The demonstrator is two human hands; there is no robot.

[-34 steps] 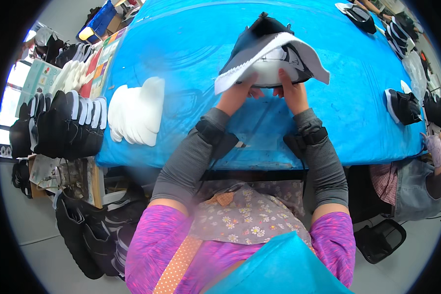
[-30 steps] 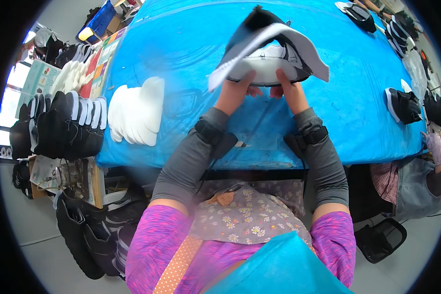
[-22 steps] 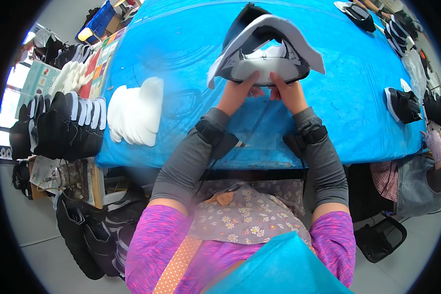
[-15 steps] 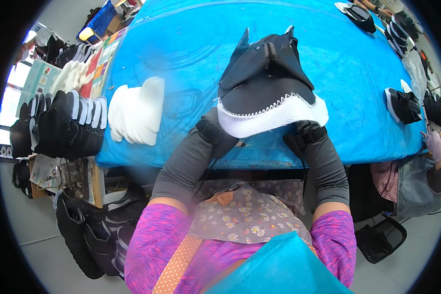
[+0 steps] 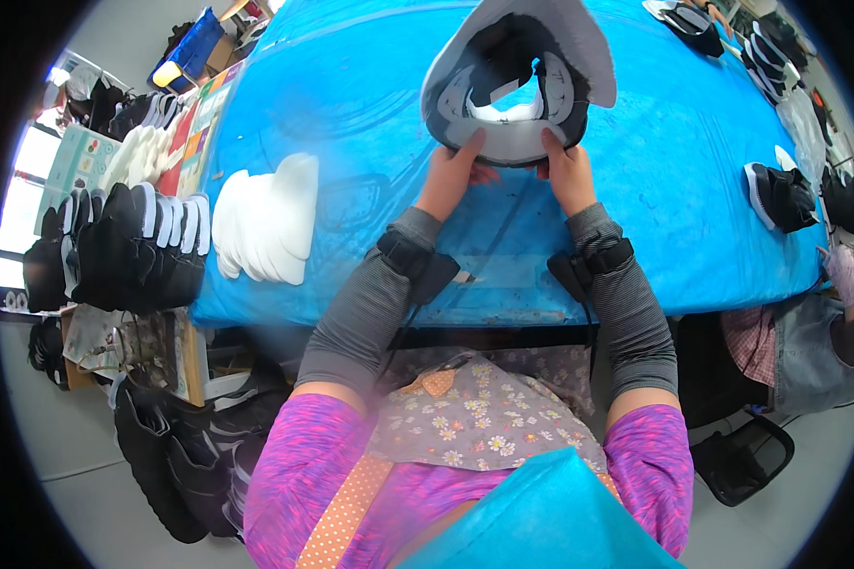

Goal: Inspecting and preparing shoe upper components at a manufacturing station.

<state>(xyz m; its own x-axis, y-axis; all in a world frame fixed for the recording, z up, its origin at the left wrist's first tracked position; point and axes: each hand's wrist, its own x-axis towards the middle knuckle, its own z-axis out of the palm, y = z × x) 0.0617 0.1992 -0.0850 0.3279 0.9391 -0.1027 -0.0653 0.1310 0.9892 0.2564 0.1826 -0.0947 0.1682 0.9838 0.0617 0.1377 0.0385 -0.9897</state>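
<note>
Above the blue-covered table (image 5: 351,123) I hold up a black shoe upper (image 5: 514,146) with a pale lining. Its open inside faces me, and blue and white show through the gap in its middle. My left hand (image 5: 453,178) grips the lower left of the edge, thumb on the white lining and fingers beneath. On the lower right, my right hand (image 5: 567,173) pinches the same edge, its thumb also over the lining. To the left of my hands lies a fanned stack of white sole-shaped sheets (image 5: 267,223).
At the left edge stands a row of black uppers with white edges (image 5: 128,242); more black uppers (image 5: 185,465) hang below. On the right are another upper (image 5: 782,199), a stack of uppers (image 5: 768,62), a co-worker's gloved hand (image 5: 840,275) and a black-framed object (image 5: 744,460) near the floor.
The shoe upper has moved farther up and turned, from its black outside with white zigzag-stitched edging to its open inside. Both hands, hidden behind it before, now show.
</note>
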